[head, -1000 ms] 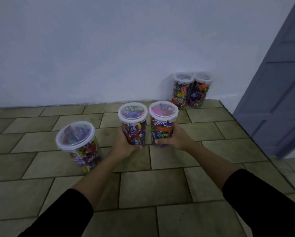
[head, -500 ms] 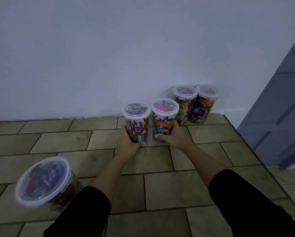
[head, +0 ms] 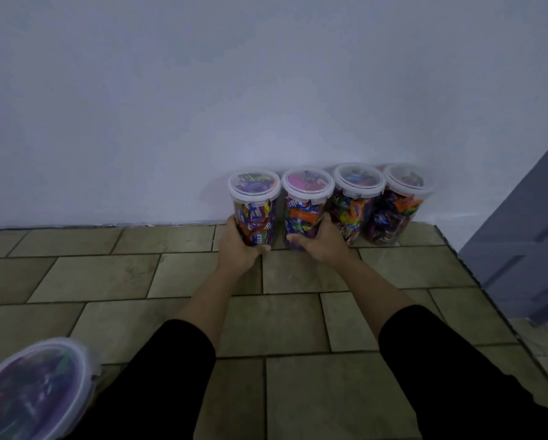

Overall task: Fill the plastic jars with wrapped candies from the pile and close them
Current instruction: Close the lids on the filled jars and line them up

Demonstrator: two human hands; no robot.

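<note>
Several clear plastic jars full of wrapped candies, all with white lids on, stand in a row against the wall. My left hand [head: 238, 246] grips the leftmost jar [head: 255, 201] low on its side. Beside it, my right hand [head: 317, 242] holds a jar with a pink wrapper under its lid [head: 306, 201]. Both held jars sit at floor level by the wall. Two more closed jars [head: 357, 201] [head: 399, 201] stand to the right, touching the row. Another closed jar [head: 34, 392] stands blurred at the bottom left, near my left sleeve. No candy pile is in view.
The floor is beige tile [head: 298, 319]. A white wall [head: 202, 106] runs behind the jars. A grey door [head: 527, 233] stands at the right, just past the row's end.
Both hands have carried their jars forward to the wall, lining them up left of the two standing jars. The view has moved forward, so the single jar slid to the bottom left corner.
</note>
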